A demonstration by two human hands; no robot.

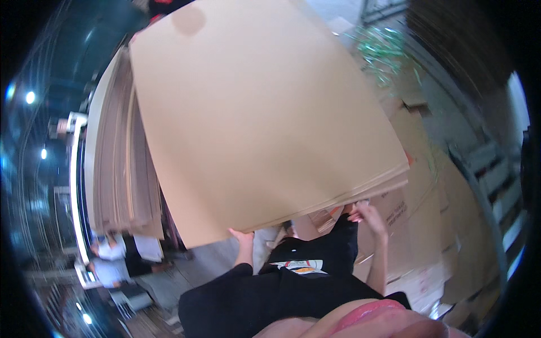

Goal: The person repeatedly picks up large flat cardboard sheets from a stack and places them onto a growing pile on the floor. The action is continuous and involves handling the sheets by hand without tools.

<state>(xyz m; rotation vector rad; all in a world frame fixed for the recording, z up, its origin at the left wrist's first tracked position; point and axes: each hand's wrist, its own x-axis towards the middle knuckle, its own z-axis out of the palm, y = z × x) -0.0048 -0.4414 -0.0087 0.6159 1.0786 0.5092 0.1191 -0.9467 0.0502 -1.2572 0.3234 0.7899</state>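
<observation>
A stack of large flat brown cardboard sheets (265,118) spreads in front of me, tilted, with several layered edges at its near right corner. My left hand (242,235) is closed on the near edge, thumb on the top sheet and the other fingers hidden below. My right hand (366,217) is just under the near edge toward the right corner, its fingers curled. What those fingers hold, if anything, is too small to make out.
A tall pile of cardboard sheets (121,152) stands on the left. Flattened cardboard (411,219) lies on the right, with tangled green strapping (380,48) beyond it. A slatted pallet (496,186) is at the far right. People in light shirts (110,262) are in the left background.
</observation>
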